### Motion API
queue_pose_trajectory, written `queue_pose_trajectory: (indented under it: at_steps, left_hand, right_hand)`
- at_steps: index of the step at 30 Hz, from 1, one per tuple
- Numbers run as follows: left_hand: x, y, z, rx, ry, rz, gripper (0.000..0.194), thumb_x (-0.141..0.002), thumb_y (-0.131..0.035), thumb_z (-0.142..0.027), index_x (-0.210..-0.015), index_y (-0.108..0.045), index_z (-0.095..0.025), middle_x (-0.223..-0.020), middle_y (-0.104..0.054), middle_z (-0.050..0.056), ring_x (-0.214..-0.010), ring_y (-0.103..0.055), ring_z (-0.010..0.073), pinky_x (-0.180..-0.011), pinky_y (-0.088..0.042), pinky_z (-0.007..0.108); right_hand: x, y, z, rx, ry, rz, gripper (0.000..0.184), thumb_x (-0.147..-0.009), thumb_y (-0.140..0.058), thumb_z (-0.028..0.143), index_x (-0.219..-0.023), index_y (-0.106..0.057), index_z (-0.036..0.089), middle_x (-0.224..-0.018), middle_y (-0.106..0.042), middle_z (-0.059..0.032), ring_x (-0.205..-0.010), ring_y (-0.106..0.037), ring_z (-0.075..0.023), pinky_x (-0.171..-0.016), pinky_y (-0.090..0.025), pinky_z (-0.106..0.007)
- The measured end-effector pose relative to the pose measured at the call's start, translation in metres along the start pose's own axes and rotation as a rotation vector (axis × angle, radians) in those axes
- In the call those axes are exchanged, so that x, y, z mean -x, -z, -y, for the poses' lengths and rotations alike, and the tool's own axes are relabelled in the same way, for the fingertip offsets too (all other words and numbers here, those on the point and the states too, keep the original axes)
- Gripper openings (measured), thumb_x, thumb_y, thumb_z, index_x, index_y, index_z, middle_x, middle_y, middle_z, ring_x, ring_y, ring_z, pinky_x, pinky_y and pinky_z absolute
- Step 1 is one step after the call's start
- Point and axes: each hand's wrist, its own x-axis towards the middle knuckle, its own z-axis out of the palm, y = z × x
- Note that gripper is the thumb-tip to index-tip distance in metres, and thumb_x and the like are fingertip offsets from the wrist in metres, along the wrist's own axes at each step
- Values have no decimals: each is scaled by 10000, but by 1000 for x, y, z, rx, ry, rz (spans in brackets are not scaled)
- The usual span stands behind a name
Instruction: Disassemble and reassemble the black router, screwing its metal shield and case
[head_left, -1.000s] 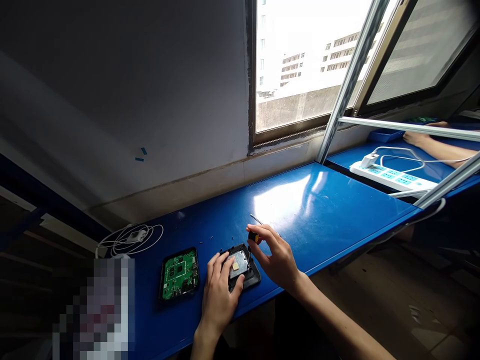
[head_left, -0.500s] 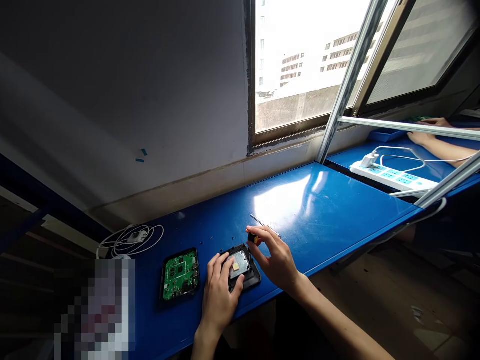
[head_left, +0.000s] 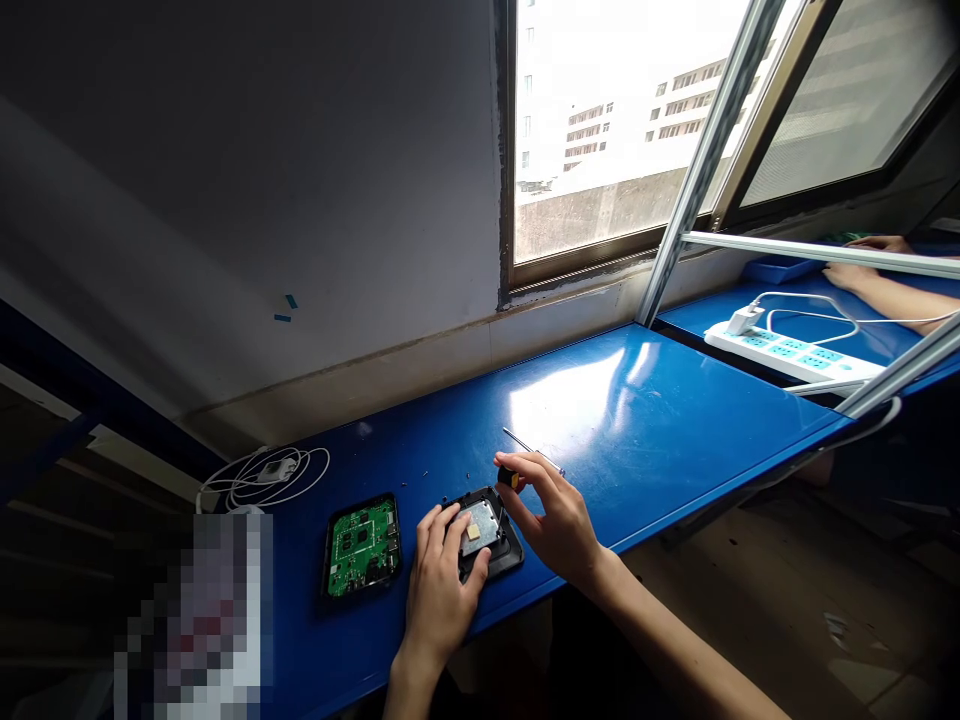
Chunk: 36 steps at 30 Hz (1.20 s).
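A short screwdriver [head_left: 508, 477] with a black and yellow handle is pinched in the fingertips of my right hand [head_left: 551, 510]. Its shaft points down at the right edge of a metal plate [head_left: 484, 522], which bears a small beige pad [head_left: 473, 532]. The plate sits inside a black plastic cover [head_left: 508, 562]. With fingers and thumb spread across its left part, my left hand [head_left: 442, 575] holds the cover against the table; the palm hides that side. Left of it lies a black case with a green circuit board [head_left: 364, 545].
A second, thin screwdriver [head_left: 525, 443] lies behind my right hand. Tiny screws [head_left: 425, 473] are scattered behind the cover. A coiled white cable [head_left: 281, 470] lies at the table's left end. Beyond the metal frame [head_left: 701, 170] are a power strip [head_left: 787, 350] and another person's hands [head_left: 851, 275].
Both hands keep nearly the same place, the right one still on the screwdriver. The view has shifted slightly. The other person's hands at the far right moved a little to the right.
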Motion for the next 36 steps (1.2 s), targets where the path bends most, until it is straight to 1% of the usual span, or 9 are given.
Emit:
queue_pose_trajectory:
  at_steps: [3, 9, 15, 20, 25, 29, 31, 34, 36]
  left_hand:
    - [-1, 0, 0, 1, -3, 0, 362, -988, -552, -330, -1334, -587, -228, -1442, -560, 88, -1429, -397, 309, -1145, -433, 535]
    - [0, 0, 1, 6, -14, -7, 362, -983, -563, -326, -1330, -590, -227, -1434, -569, 90, -1421, -408, 311, -1136, -443, 541]
    - [0, -1, 1, 4, -17, -9, 366, -980, -566, -327, -1330, -591, -222, -1428, -576, 92, -1419, -412, 309, -1132, -451, 536]
    - [0, 0, 2, 5, -18, -10, 361, -976, -573, -329, -1318, -599, -219, -1421, -585, 94, -1414, -420, 310, -1134, -449, 540]
    - [0, 1, 1, 1, -13, -7, 355, -980, -566, -333, -1312, -604, -216, -1425, -582, 97, -1416, -418, 314, -1129, -452, 547]
    - [0, 0, 1, 5, -11, -4, 358, -983, -565, -337, -1320, -597, -220, -1429, -577, 97, -1418, -413, 317, -1132, -446, 556]
    - [-1, 0, 1, 8, -10, -3, 361, -982, -565, -334, -1323, -593, -222, -1430, -575, 97, -1420, -413, 318, -1133, -444, 558]
    - [0, -1, 1, 11, -8, -4, 364, -979, -563, -323, -1327, -589, -218, -1431, -572, 97, -1422, -410, 316, -1135, -442, 557]
    - [0, -1, 1, 11, -7, -6, 367, -979, -561, -321, -1331, -586, -217, -1431, -573, 99, -1421, -411, 317, -1135, -443, 559]
  right_hand:
    - [3, -1, -3, -5, -6, 10, 366, -961, -580, 105, -1303, -566, 231, -1080, -710, -72, -813, -702, -133, -741, -623, -253]
    - [6, -2, -5, -48, -58, 82, 421, -967, -505, 84, -1358, -527, 241, -1267, -676, -97, -1086, -701, -187, -892, -614, -318]
    - [-1, 0, 1, -36, -19, 25, 330, -939, -623, 127, -1237, -635, 270, -982, -657, -45, -839, -684, -159, -735, -612, -284]
    - [1, -2, -1, -77, -53, 83, 399, -946, -518, 70, -1303, -555, 245, -1161, -659, -86, -1002, -699, -181, -867, -605, -320]
    - [3, -2, -2, -52, -24, 51, 306, -944, -625, 134, -1219, -606, 268, -1037, -645, -53, -910, -691, -162, -807, -605, -291]
    - [4, 1, -2, -127, -107, 138, 439, -973, -454, 64, -1365, -496, 258, -1230, -664, -92, -1063, -699, -171, -905, -601, -319]
    - [3, 3, -1, -111, -99, 157, 401, -975, -479, 100, -1343, -525, 252, -1274, -638, -110, -1113, -681, -197, -924, -598, -352]
    - [0, 4, -1, -48, -46, 91, 270, -951, -624, 186, -1210, -625, 263, -1082, -657, -77, -969, -695, -196, -827, -615, -336]
    - [-1, 4, -1, -49, -48, 85, 290, -960, -620, 178, -1233, -620, 277, -1007, -676, -52, -889, -703, -174, -782, -618, -310]
